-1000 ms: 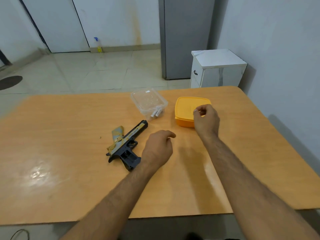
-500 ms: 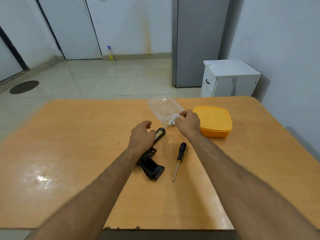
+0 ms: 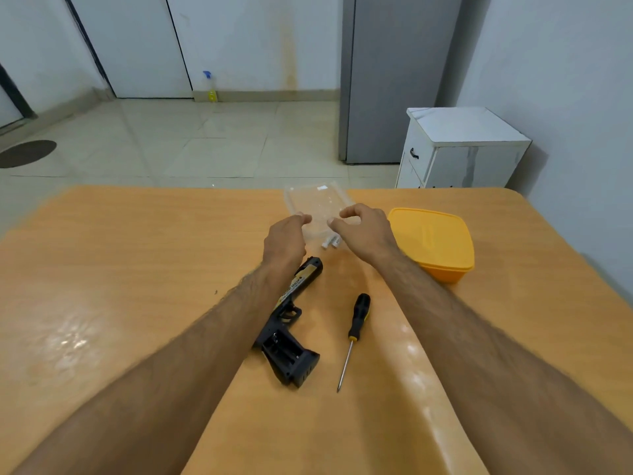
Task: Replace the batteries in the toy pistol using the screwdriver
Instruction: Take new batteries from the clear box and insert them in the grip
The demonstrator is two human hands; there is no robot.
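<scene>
- Head view: our left hand [image 3: 286,240] and right hand [image 3: 368,231] reach the clear container [image 3: 317,204] with batteries [image 3: 331,241]; whether either grasps it, we cannot tell.
- Toy pistol [image 3: 289,332] and screwdriver [image 3: 354,332] lie nearer us than the container; a lidded yellow box [image 3: 433,241] sits to its right.

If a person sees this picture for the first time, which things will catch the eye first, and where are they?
Two bare forearms reach up the middle of the orange table, with the left hand and right hand at either side of a clear plastic container holding batteries. Beneath them lie the toy pistol, its grip compartment open, and the screwdriver to its right. A bright yellow lidded box sits at the right.
</scene>
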